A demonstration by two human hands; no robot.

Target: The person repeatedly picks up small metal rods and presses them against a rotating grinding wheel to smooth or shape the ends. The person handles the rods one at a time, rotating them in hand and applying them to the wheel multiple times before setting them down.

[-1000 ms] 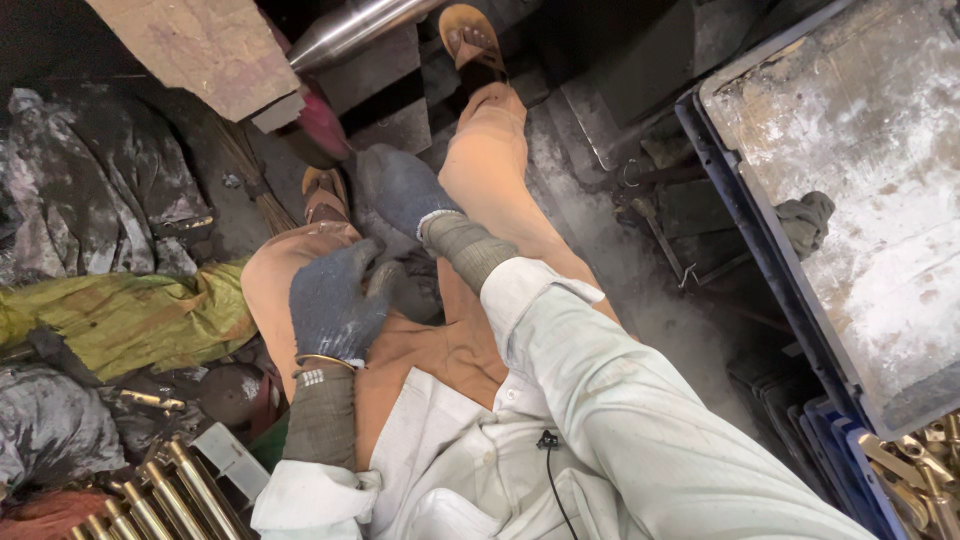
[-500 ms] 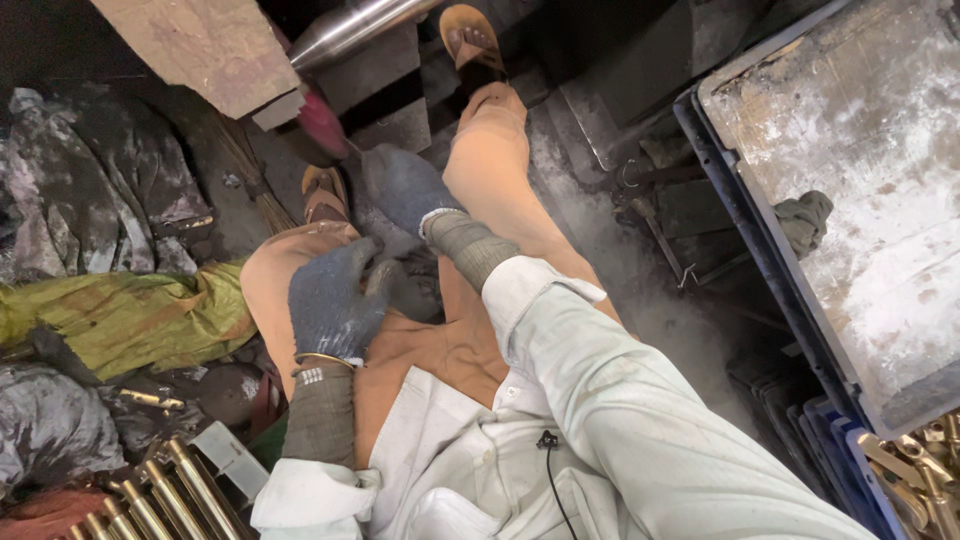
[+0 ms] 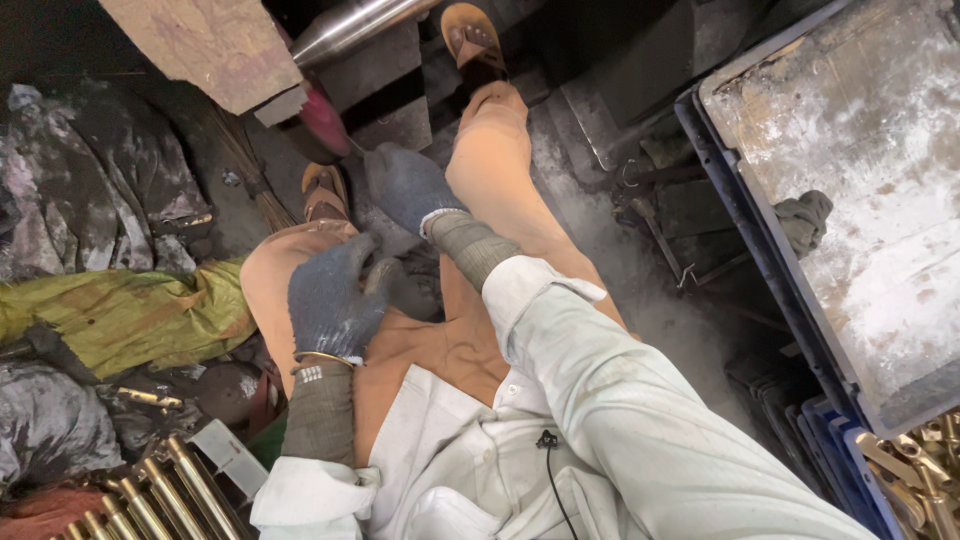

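I look down at my own lap: orange-brown trousers [image 3: 500, 190], a white shirt and sandals. My left hand [image 3: 335, 300], in a blue-grey knit glove, rests on my left thigh with its fingers curled around a dark, dirty object [image 3: 405, 290] between my legs. My right hand [image 3: 405, 185], gloved the same way, hangs palm down just above and beyond it, fingers loosely spread. I cannot tell whether it touches the dark object or what that object is.
A dusty metal sheet [image 3: 860, 190] lies over a blue crate at the right, a grey rag [image 3: 805, 220] on it. Brass rods [image 3: 170, 490] lie bottom left, brass parts [image 3: 915, 470] bottom right. Dark and yellow-green plastic sheeting [image 3: 110, 310] is heaped left. A steel shaft [image 3: 350, 25] runs across the top.
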